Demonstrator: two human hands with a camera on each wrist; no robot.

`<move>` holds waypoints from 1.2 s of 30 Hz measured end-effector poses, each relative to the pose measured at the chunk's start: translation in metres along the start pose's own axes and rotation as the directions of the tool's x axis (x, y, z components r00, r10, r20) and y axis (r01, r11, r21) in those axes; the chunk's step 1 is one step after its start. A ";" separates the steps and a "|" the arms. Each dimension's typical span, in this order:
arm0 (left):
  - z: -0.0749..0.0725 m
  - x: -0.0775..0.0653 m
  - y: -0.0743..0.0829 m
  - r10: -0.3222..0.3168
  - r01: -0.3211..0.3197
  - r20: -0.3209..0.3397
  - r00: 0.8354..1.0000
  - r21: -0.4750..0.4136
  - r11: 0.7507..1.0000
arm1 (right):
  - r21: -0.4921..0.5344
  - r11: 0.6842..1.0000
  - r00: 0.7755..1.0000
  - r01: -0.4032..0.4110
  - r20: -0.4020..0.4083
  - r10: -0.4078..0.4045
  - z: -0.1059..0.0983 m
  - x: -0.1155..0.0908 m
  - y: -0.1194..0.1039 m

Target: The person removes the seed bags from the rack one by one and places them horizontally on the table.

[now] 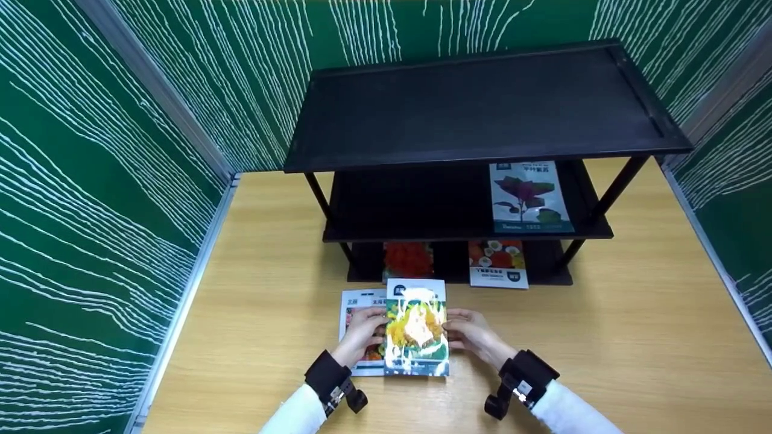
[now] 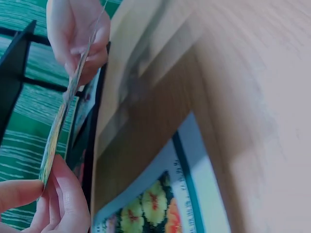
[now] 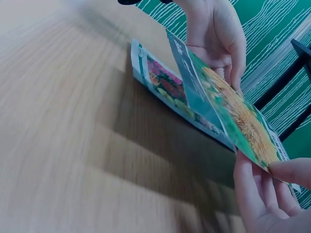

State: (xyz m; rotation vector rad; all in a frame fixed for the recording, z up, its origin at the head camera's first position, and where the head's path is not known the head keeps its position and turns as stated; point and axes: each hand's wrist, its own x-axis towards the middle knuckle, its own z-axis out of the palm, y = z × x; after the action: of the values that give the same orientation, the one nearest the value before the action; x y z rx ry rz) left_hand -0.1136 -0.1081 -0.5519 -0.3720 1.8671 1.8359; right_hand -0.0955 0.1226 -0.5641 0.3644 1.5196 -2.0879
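Observation:
A seed packet with yellow-orange flowers (image 1: pixel 416 331) is held up between both hands, glare washing out its middle in the head view. My left hand (image 1: pixel 363 335) pinches its left edge, and my right hand (image 1: pixel 473 335) pinches the right edge, thumbs on the printed face. In the right wrist view the yellow flower packet (image 3: pixel 243 116) tilts above the table. Beneath and to its left lies a second packet with mixed flowers (image 2: pixel 155 208), partly covered by the held one in the head view.
A black three-tier shelf (image 1: pixel 482 108) stands behind the hands. On its middle tier is a packet with a purple-leaved plant (image 1: pixel 525 196). The lowest tier holds a red-flower packet (image 1: pixel 408 259) and a mixed-flower packet (image 1: pixel 498 265) jutting past the front edge. Green walls (image 1: pixel 90 181) enclose the table.

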 end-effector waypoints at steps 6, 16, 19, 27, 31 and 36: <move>0.000 0.002 -0.005 0.007 -0.007 -0.044 0.999 0.008 1.000 | 0.001 1.000 0.998 0.011 -0.057 -0.011 0.002 0.004 0.007; -0.003 0.002 -0.012 0.071 -0.068 -0.089 0.994 0.035 0.997 | -0.050 0.999 0.987 0.014 -0.160 -0.022 0.013 0.010 0.014; -0.002 0.004 -0.015 0.106 -0.096 -0.105 0.989 0.093 0.991 | -0.072 0.997 0.980 0.019 -0.197 -0.033 0.015 0.012 0.015; -0.001 0.006 -0.014 0.142 -0.117 -0.142 0.980 0.169 0.979 | -0.200 0.978 0.959 0.055 -0.262 -0.108 0.019 0.020 0.018; -0.003 0.012 -0.019 0.133 -0.102 -0.153 0.979 0.196 0.975 | -0.238 0.968 0.954 0.074 -0.265 -0.138 0.020 0.023 0.021; -0.003 0.015 -0.021 0.162 -0.123 -0.168 0.972 0.220 0.968 | -0.274 0.957 0.952 0.092 -0.257 -0.165 0.021 0.024 0.024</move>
State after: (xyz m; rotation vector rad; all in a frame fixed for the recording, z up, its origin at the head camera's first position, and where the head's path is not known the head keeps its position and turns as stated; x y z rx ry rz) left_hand -0.1158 -0.1097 -0.5773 -0.3514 2.2433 1.7225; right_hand -0.1004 0.0917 -0.5885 0.4854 2.0064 -1.9615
